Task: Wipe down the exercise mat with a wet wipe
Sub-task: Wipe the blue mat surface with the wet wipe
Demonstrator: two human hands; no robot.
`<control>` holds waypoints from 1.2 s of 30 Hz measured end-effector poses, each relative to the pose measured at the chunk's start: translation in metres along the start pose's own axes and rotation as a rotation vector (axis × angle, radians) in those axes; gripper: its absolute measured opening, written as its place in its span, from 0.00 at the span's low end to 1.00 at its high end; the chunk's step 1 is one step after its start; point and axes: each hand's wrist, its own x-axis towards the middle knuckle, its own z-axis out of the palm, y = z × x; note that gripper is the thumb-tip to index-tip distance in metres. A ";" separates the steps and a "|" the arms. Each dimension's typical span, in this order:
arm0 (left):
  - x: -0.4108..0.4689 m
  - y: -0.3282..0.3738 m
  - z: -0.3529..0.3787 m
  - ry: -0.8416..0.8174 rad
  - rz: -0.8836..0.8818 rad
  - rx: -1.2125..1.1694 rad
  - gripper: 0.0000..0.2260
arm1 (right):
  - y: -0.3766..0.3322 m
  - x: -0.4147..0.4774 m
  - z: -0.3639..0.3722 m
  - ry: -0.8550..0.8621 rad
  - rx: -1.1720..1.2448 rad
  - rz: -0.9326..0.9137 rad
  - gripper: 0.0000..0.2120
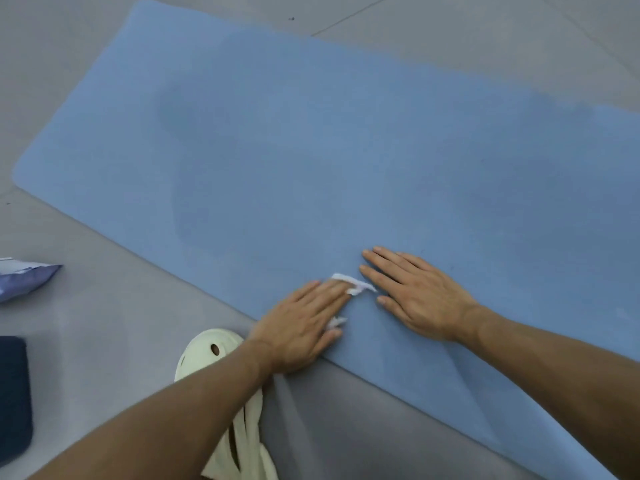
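Note:
A blue exercise mat (311, 150) lies flat on the grey floor and fills most of the view; darker damp patches show on its left and middle parts. My left hand (304, 323) presses flat on the mat's near edge, with a crumpled white wet wipe (355, 284) under its fingers; bits of the wipe stick out at the fingertips and near the thumb. Palm down on the mat just right of the wipe rests my right hand (415, 292), fingers spread, holding nothing.
A pale cream clog (207, 348) and a cream strap or cloth (249, 441) lie on the floor under my left forearm. A bluish wipe packet (24, 278) sits at the left edge, a dark blue object (14, 396) below it. Grey floor tiles (485, 19) surround the mat.

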 end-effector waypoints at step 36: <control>-0.010 0.009 0.007 0.119 -0.834 -0.227 0.32 | -0.008 0.006 -0.001 0.069 -0.023 0.050 0.30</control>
